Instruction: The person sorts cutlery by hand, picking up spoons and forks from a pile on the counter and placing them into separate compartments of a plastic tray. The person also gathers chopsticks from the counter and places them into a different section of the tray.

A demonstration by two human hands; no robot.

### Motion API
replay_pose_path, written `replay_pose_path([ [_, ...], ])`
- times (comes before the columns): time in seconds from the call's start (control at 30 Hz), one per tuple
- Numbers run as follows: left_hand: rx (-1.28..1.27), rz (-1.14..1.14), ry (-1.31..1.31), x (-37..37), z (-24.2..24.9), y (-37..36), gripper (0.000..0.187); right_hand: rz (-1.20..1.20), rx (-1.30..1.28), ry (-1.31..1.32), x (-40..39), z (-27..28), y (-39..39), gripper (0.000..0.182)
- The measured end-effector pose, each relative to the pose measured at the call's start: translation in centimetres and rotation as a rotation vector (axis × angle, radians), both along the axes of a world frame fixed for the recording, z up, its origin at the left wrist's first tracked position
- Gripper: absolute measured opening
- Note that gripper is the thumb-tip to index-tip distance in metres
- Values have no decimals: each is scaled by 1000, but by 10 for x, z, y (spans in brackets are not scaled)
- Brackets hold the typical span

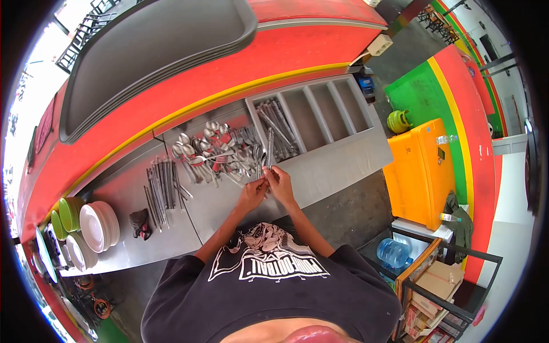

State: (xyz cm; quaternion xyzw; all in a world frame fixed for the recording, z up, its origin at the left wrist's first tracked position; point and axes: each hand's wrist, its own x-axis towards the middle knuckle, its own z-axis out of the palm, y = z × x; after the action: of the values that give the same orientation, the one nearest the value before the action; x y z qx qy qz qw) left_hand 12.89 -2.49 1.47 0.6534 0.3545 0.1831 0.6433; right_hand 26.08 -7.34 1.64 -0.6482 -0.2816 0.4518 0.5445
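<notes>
My left hand (pixel 252 194) and my right hand (pixel 278 184) meet at the front of the steel counter, both closed around a small upright bundle of cutlery (pixel 270 150). Its upper ends point toward the tray. Just left of the bundle lies a loose pile of spoons and forks (pixel 211 150). A grey cutlery tray (pixel 306 117) with several compartments stands to the right; its leftmost compartment holds knife-like cutlery (pixel 277 123). Farther left, more long thin cutlery (pixel 164 186) lies in a row on the counter. The lower ends of the held bundle are hidden by my fingers.
Stacked white plates (pixel 98 227) and green bowls (pixel 70 214) stand at the counter's left end, near a dark cloth (pixel 139 223). Large black trays (pixel 160 51) rest on the red ledge. An orange cooler box (pixel 416 174) and a water bottle (pixel 394 253) are at the right.
</notes>
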Motion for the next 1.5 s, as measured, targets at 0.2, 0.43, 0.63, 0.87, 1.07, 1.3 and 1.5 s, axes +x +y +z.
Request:
replay_pose_path([
  [0.2, 59, 46, 131, 48, 19, 13, 22, 80, -60, -449, 51, 12, 15, 22],
  [0.43, -1, 325, 146, 94, 4, 27, 25, 5, 148, -549, 90, 11, 41, 19],
  [0.63, 112, 316, 343, 118, 17, 49, 35, -38, 210, -681, 114, 0, 44, 26],
  [0.87, 93, 250, 565, 133, 24, 68, 43, -59, 197, -777, 112, -1, 48, 26],
  [1.07, 148, 301, 514, 130, 21, 63, 43, -30, 197, -800, 112, -3, 52, 22],
  [1.3, 168, 404, 286, 107, 16, 46, 32, -68, 211, -711, 107, -8, 52, 12],
  [1.5, 262, 536, 231, 49, 16, 39, 26, -184, 280, -456, 103, -14, 50, 10],
])
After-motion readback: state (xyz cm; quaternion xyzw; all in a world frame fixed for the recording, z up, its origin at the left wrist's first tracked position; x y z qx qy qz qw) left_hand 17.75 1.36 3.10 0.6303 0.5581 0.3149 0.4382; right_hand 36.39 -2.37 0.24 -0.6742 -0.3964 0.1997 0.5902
